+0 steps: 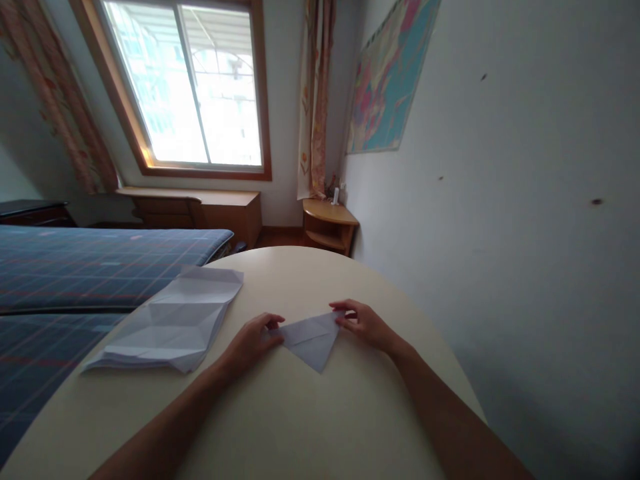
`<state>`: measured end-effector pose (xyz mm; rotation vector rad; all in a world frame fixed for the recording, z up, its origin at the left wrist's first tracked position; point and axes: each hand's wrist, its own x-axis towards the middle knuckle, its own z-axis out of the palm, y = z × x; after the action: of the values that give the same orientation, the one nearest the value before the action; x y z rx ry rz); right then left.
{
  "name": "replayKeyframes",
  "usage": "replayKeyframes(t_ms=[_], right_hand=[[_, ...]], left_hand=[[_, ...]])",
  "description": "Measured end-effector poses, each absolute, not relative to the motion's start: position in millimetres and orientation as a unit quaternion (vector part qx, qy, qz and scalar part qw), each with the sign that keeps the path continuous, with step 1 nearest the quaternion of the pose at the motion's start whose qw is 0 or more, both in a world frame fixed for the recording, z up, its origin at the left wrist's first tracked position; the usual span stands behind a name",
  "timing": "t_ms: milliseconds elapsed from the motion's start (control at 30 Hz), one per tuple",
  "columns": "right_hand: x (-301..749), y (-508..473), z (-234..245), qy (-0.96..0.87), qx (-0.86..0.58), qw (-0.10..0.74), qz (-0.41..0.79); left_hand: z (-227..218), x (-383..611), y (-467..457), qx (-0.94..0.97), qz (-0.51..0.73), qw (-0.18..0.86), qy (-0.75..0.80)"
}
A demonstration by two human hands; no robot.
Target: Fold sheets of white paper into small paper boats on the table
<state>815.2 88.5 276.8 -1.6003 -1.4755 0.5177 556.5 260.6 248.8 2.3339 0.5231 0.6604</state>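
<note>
A small sheet of white paper folded into a triangle (313, 339) lies on the round cream table (300, 413), one point toward me and its long edge away. My left hand (257, 340) pinches the left corner between thumb and fingers. At the right corner, my right hand (363, 323) grips the paper the same way. A narrow flap with a crease runs across the triangle's upper part. Left of my left hand rests a stack of creased white paper sheets (170, 320), its top sheet marked with fold lines.
A bed with a blue plaid mattress (100, 267) stands close to the table's left side. The white wall (525, 267) rises at the right, with a map (390, 87) on it. Beyond the table are a corner shelf (330, 212), a wooden desk (230, 200) and a window (225, 93).
</note>
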Motion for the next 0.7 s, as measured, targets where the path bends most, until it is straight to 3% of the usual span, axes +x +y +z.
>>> replayKeyframes(t_ms=[167,367,533,700], right_hand=[[817.6,86.7,284.6,-0.546,-0.616,0.495,0.277],[812.9,87.5,288.6,-0.525,-0.602,0.537,0.272],[797.1,84.1,300.3,-0.587,-0.559,0.574,0.112],[785.6,78.0,308.8,-0.679,-0.53,0.505,-0.062]], left_hand=[[248.4,555.7,263.1,0.903,0.243,0.323,0.147],[257.2,555.4,259.9,0.894,0.345,0.266,0.106],[266.6,551.0,256.2,0.876,0.443,0.163,0.1],[266.8,546.6,252.3,0.872,0.463,0.086,0.133]])
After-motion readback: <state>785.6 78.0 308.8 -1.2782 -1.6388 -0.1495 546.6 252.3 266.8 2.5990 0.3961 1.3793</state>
